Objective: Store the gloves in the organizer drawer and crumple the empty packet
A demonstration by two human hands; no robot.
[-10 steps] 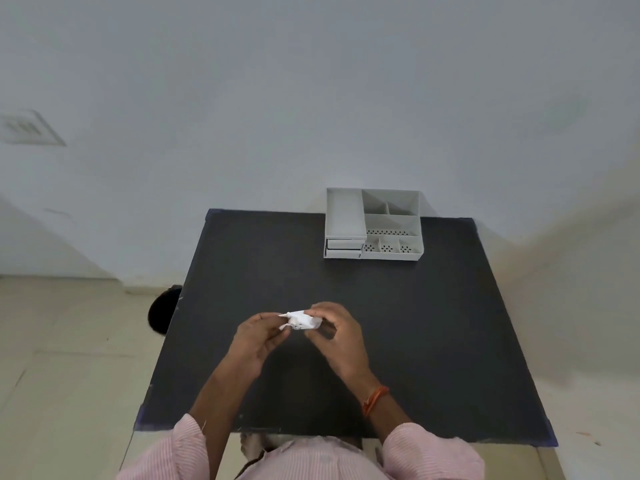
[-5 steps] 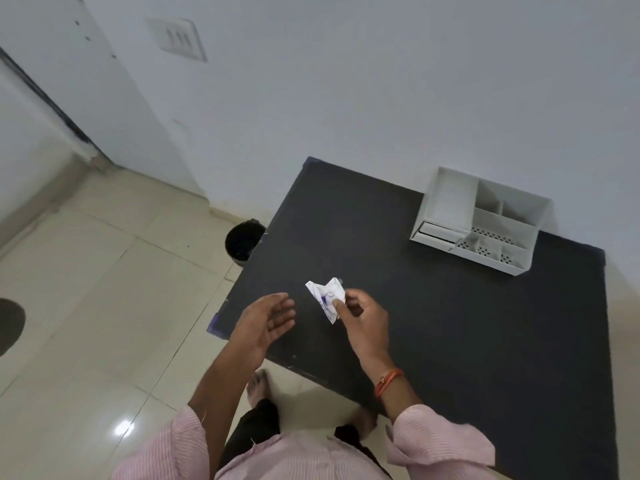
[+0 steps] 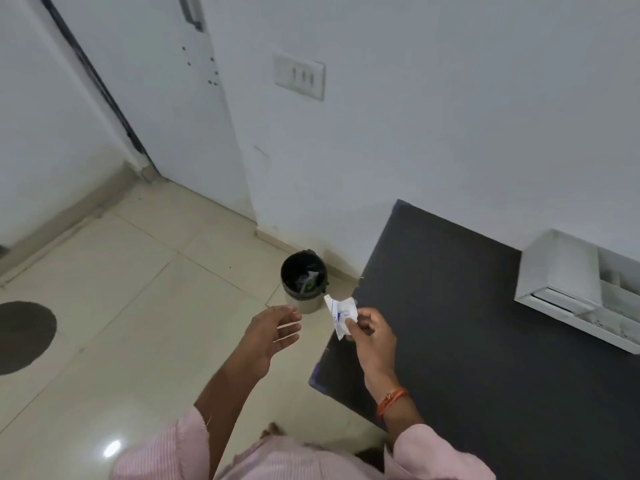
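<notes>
My right hand (image 3: 372, 336) pinches a crumpled white packet (image 3: 340, 314) with blue print, held over the left edge of the black table (image 3: 485, 341). My left hand (image 3: 273, 330) hovers open over the floor, a little left of the packet, holding nothing. The white organizer (image 3: 568, 282) stands at the table's far right side, cut off by the frame edge; its drawer front looks closed. No gloves are visible.
A small black bin (image 3: 304, 280) with some rubbish inside stands on the tiled floor beside the table's left edge, just beyond the packet. A wall with a switch plate (image 3: 299, 76) and a door (image 3: 145, 98) lie behind. A dark round mark (image 3: 24, 336) is on the floor.
My view has swung left from the table to the floor and bin. My left hand let go of the packet and opened; my right hand carried the packet left to the table's edge.
</notes>
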